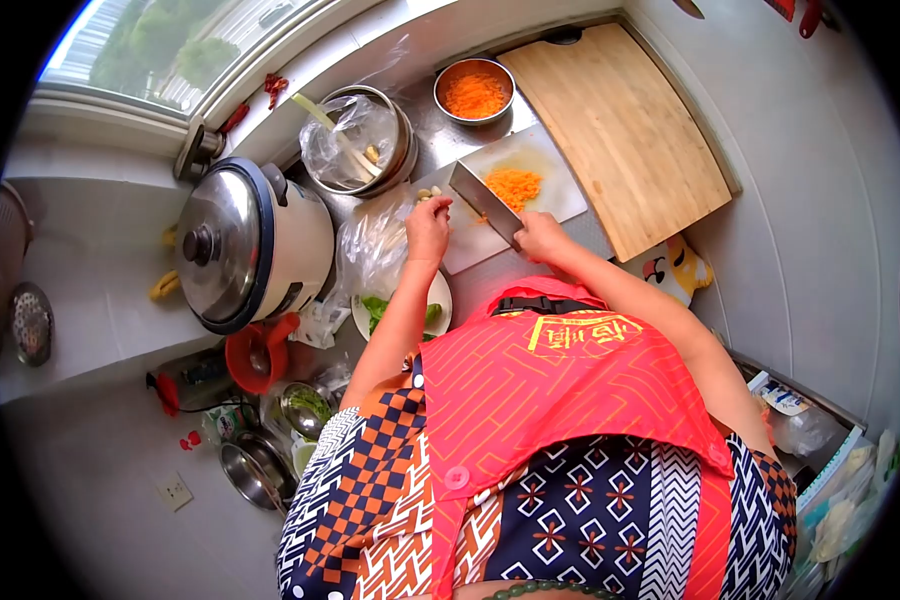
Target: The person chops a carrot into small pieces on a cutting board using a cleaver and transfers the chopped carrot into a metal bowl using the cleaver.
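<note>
My right hand (540, 237) is wrapped round the handle of a cleaver (486, 204). Its broad blade slants across a pale cutting board (566, 188), beside a heap of chopped carrot (515, 186). My left hand (429, 226) is left of the blade with its fingers drawn together. Small pale pieces, perhaps garlic, (427, 194) lie at its fingertips; whether the fingers grip one I cannot make out. Beyond the board sits a metal bowl (441, 112) of shredded carrot (475, 95).
A large wooden board (620, 130) lies at the right. At the left stand a rice cooker (305, 235) and a metal pot (406, 160) with a plastic bag (342, 135) in it. A plate (440, 293) with green vegetables is below my left forearm.
</note>
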The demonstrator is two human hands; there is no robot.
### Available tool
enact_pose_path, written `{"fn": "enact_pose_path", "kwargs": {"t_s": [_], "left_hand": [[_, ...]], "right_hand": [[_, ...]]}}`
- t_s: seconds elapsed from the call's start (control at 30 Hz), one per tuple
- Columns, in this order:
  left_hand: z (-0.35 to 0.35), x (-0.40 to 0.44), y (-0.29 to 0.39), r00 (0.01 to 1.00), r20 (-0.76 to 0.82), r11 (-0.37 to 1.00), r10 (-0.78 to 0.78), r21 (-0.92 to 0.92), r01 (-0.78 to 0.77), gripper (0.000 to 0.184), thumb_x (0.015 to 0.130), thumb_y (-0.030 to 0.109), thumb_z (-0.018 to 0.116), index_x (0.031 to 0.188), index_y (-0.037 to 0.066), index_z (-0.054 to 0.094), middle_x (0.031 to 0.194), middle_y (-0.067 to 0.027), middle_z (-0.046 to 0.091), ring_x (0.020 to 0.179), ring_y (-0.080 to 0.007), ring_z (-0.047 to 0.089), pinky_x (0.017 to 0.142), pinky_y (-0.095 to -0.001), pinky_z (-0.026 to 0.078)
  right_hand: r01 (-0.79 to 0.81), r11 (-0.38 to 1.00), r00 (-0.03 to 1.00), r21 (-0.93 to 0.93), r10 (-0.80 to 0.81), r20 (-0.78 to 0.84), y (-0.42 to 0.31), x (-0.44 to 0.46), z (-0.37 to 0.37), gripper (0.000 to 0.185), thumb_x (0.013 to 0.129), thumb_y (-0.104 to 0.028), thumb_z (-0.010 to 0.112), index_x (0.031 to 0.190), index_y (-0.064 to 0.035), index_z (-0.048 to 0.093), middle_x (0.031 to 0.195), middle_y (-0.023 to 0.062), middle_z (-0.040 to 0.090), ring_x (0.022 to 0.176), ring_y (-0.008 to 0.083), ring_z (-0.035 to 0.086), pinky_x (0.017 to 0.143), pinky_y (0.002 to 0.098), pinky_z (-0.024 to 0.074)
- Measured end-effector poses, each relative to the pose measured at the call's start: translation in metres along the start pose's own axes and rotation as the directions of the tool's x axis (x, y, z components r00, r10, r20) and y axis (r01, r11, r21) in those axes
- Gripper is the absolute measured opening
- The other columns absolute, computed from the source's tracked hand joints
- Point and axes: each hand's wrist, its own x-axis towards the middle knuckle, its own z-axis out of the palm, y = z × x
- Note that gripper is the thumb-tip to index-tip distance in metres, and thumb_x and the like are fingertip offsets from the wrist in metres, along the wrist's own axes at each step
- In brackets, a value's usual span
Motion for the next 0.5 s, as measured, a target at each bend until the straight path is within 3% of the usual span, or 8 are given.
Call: {"fn": "enact_pose_path", "kwargs": {"t_s": [0.1,0.2,0.5], "left_hand": [[0.006,-0.006,-0.01,0.975,-0.011,0.973,0.222,0.071,-0.221,0.012,0.079,0.006,0.062,0.088,0.004,0.069,0.085,-0.0154,0.067,0.079,-0.0324,0.064,0.073,-0.0401,0.051],[0.017,-0.013,-0.011,0.961,0.064,0.928,0.27,0.249,-0.277,0.009,0.078,0.008,0.063,0.084,0.005,0.069,0.086,-0.0143,0.064,0.08,-0.0333,0.063,0.073,-0.0417,0.051],[0.032,-0.02,-0.003,0.978,0.132,0.891,0.164,0.406,-0.204,0.008,0.078,0.015,0.064,0.078,0.008,0.067,0.085,-0.0137,0.062,0.08,-0.0346,0.062,0.071,-0.0446,0.051]], "right_hand": [[-0.015,0.997,1.0,0.072,0.014,0.009,0.0,-0.004,-0.007,0.019,0.082,-0.008,0.053,0.096,0.0024,0.063,0.068,0.0165,0.065,0.051,0.0232,0.064,0.049,0.0379,0.0526],[-0.032,0.996,0.999,0.086,0.029,0.036,-0.001,-0.004,-0.01,0.023,0.083,-0.008,0.054,0.102,0.0015,0.062,0.067,0.0148,0.064,0.05,0.0212,0.062,0.048,0.0367,0.0517],[-0.068,0.995,0.987,0.073,0.057,0.147,0.002,-0.002,-0.002,0.019,0.084,-0.008,0.054,0.1,-0.0001,0.062,0.063,0.0108,0.061,0.047,0.019,0.058,0.046,0.0362,0.0476]]}}
